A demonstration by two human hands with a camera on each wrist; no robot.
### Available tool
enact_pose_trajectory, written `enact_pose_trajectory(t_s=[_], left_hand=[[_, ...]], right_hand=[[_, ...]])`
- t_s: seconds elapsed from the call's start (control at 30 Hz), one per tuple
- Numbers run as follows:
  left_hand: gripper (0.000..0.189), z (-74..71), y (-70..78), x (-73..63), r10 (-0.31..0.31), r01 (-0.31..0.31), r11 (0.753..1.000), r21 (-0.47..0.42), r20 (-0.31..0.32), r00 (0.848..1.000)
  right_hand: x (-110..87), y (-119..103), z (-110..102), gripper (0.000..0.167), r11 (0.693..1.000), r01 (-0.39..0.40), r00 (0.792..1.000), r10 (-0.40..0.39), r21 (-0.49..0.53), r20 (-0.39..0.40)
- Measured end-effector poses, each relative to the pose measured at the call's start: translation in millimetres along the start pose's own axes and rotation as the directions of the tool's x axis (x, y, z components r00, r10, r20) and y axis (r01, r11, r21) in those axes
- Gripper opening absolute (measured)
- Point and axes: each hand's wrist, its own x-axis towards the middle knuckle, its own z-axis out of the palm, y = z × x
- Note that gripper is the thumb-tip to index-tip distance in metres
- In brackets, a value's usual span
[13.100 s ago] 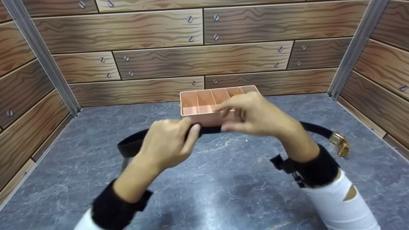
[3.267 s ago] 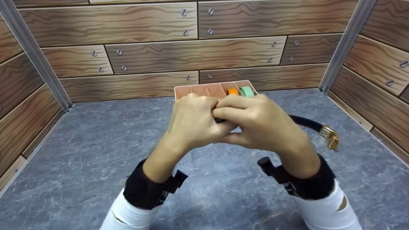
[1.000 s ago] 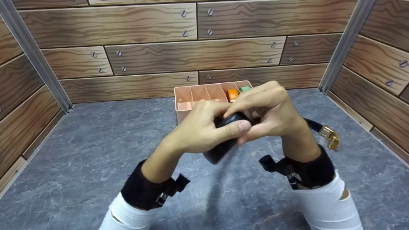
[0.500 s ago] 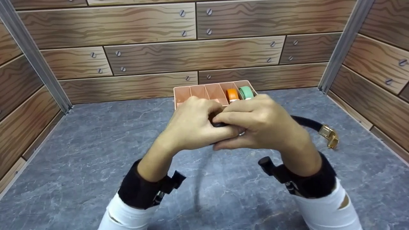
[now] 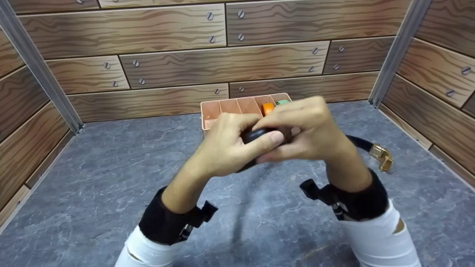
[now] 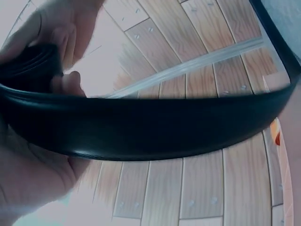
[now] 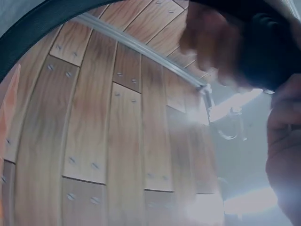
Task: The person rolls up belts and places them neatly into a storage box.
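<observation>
A black belt is partly wound into a tight coil held above the table. My left hand grips the coil, its thumb lying across the front. From the other side my right hand pinches the coil between fingers and thumb. The unrolled length trails away to the right behind the right hand, ending in a gold buckle that lies on the table. In the left wrist view the belt strap sweeps out from the coil. Part of the coil is hidden by the fingers.
Behind the hands stands a pink divided box. A rolled orange belt and a rolled green belt sit in its right-hand compartments. Wood-patterned walls enclose the grey marbled table.
Earlier a loose length of belt lay left of my left hand; now that end is coiled between the hands. Over the last second, the right hand has turned over the coil and back. The buckle stays put.
</observation>
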Motion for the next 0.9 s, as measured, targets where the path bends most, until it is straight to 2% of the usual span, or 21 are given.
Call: enact_pose_trajectory(t_s=[0.1, 0.13, 0.2, 0.27, 0.33, 0.4, 0.47, 0.53, 0.6, 0.67, 0.73, 0.77, 0.8, 0.83, 0.9], left_hand=[[0.029, 4.6, 1.3, 0.1, 0.040, -0.040, 0.990, -0.137, -0.009, 0.999], [0.029, 5.6, 1.7, 0.0, 0.045, -0.047, 0.988, -0.146, -0.018, 0.999], [0.030, 6.5, 2.5, -0.5, 0.035, -0.039, 0.993, -0.109, -0.043, 0.998], [0.030, 6.6, 4.2, -0.7, 0.013, -0.014, 1.000, -0.018, -0.053, 0.998], [0.032, 6.7, 6.0, -0.8, -0.024, 0.028, 0.994, 0.101, -0.046, 0.999], [0.035, 6.6, 8.0, -0.7, -0.065, 0.069, 0.982, 0.178, -0.028, 0.997], [0.038, 6.5, 9.6, -0.8, -0.111, 0.109, 0.970, 0.215, -0.004, 0.994], [0.038, 4.9, 9.8, -1.3, -0.144, 0.139, 0.975, 0.175, 0.014, 0.989], [0.035, 2.5, 9.7, -1.4, -0.166, 0.163, 0.983, 0.080, 0.031, 0.986], [0.030, 2.3, 8.4, -0.7, -0.151, 0.153, 0.987, -0.051, 0.028, 0.988], [0.028, 5.1, 5.7, 0.5, -0.097, 0.090, 0.984, -0.152, -0.039, 0.994], [0.034, 7.7, 3.8, 1.5, -0.055, 0.038, 0.985, -0.168, -0.099, 0.994], [0.039, 10.9, 1.6, 2.6, -0.002, -0.025, 0.988, -0.156, -0.171, 0.985], [0.046, 14.3, -0.6, 3.6, 0.055, -0.085, 0.990, -0.114, -0.245, 0.968], [0.059, 20.5, -4.8, 4.8, 0.162, -0.162, 0.986, 0.033, -0.371, 0.914]], right_hand=[[0.5, 5.2, -0.4, 0.035, 0.982, -0.036, 0.995, 0.052, 0.187, -0.080], [0.6, 5.7, -0.7, 0.036, 0.975, -0.043, 0.994, 0.063, 0.217, -0.084], [1.3, 4.2, -1.6, 0.039, 0.973, -0.059, 0.996, 0.074, 0.224, -0.059], [1.8, -0.3, -2.2, 0.044, 0.988, -0.072, 0.997, 0.072, 0.134, 0.004], [2.1, -6.1, -1.6, 0.049, 0.997, -0.045, 0.996, 0.049, -0.058, 0.077], [2.4, -10.7, 0.2, 0.052, 0.977, 0.004, 0.992, 0.023, -0.214, 0.124], [1.6, -13.2, 3.0, 0.052, 0.947, 0.050, 0.991, -0.007, -0.317, 0.136], [1.7, -12.0, 5.2, 0.049, 0.940, 0.068, 0.994, -0.033, -0.334, 0.109], [3.0, -8.5, 6.8, 0.044, 0.960, 0.064, 0.997, -0.050, -0.274, 0.058], [3.2, -3.9, 6.9, 0.042, 0.979, 0.025, 0.999, -0.028, -0.200, -0.014], [3.3, -0.3, 5.8, 0.043, 0.991, -0.042, 0.993, 0.028, -0.125, -0.118], [3.2, 1.5, 5.3, 0.045, 0.994, -0.082, 0.983, 0.068, -0.072, -0.172], [2.8, 2.8, 4.8, 0.047, 0.993, -0.121, 0.967, 0.114, -0.016, -0.227], [2.5, 3.6, 4.5, 0.050, 0.987, -0.158, 0.947, 0.159, 0.026, -0.281], [2.2, 3.2, 5.9, 0.057, 0.968, -0.222, 0.892, 0.249, 0.114, -0.377]])
